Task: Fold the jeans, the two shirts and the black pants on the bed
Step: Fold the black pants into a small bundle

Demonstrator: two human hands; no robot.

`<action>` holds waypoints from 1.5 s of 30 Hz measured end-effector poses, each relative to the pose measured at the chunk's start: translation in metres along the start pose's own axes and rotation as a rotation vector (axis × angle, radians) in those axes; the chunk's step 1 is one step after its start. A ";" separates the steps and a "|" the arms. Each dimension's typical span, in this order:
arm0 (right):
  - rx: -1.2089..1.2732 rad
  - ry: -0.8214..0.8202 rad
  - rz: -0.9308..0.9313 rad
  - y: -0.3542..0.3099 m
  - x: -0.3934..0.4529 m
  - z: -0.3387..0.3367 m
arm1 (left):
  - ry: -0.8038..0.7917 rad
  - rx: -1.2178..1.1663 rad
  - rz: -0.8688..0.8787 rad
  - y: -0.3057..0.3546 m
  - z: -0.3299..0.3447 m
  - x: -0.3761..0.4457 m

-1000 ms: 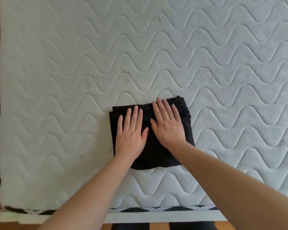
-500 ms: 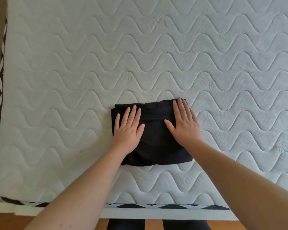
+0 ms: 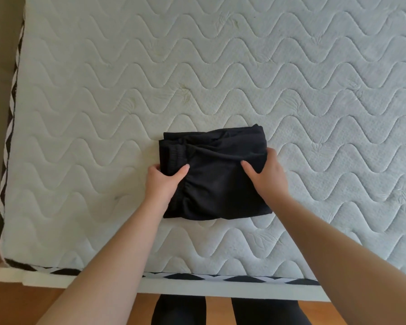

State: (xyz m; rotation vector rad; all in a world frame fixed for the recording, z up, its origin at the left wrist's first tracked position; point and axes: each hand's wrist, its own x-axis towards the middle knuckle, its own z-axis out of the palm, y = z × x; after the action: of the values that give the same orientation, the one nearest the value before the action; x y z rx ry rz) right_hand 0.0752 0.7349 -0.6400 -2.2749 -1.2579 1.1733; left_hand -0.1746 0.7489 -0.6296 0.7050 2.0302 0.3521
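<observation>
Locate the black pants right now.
In the head view, the folded black pants lie centre-frame on the white quilted mattress, nearer its front edge, gripped at the sides by the left hand and right hand.

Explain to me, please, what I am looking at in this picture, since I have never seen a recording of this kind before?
There is no machine here: a person wears a wide-angle camera on the head, so the single picture looks forward and down at their own two bare arms. The white quilted surface with wavy stitching is a mattress on a bed. The only thing lying on it is a pair of black pants, already folded into a compact bundle. The left hand grips the bundle's left edge, thumb on top and fingers tucked under, and the right hand grips the right edge the same way. Whether the bundle is lifted off the mattress I cannot tell. At the bottom you see the bed's patterned border, a wooden floor and the person's dark-clad legs. No other clothes are in view.
</observation>
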 end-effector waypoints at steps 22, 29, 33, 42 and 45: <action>0.367 0.245 -0.026 -0.084 -0.235 -0.152 | -0.243 0.009 0.568 0.069 -0.150 -0.216; 0.469 0.489 -0.012 -0.120 -0.376 -0.173 | -0.329 0.084 0.789 0.081 -0.214 -0.305; 0.509 0.629 0.003 -0.123 -0.434 -0.179 | -0.420 0.116 0.884 0.086 -0.229 -0.337; 0.599 0.941 0.105 -0.062 -0.555 -0.206 | -0.733 0.238 1.048 0.093 -0.186 -0.440; 0.632 1.037 0.143 -0.028 -0.600 -0.213 | -0.823 0.296 1.115 0.084 -0.159 -0.487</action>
State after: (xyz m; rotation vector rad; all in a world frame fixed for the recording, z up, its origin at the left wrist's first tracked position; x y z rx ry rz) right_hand 0.0504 0.2949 -0.1798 -1.9769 -0.2697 0.2099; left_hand -0.0833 0.5247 -0.1702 1.7925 0.7682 0.2971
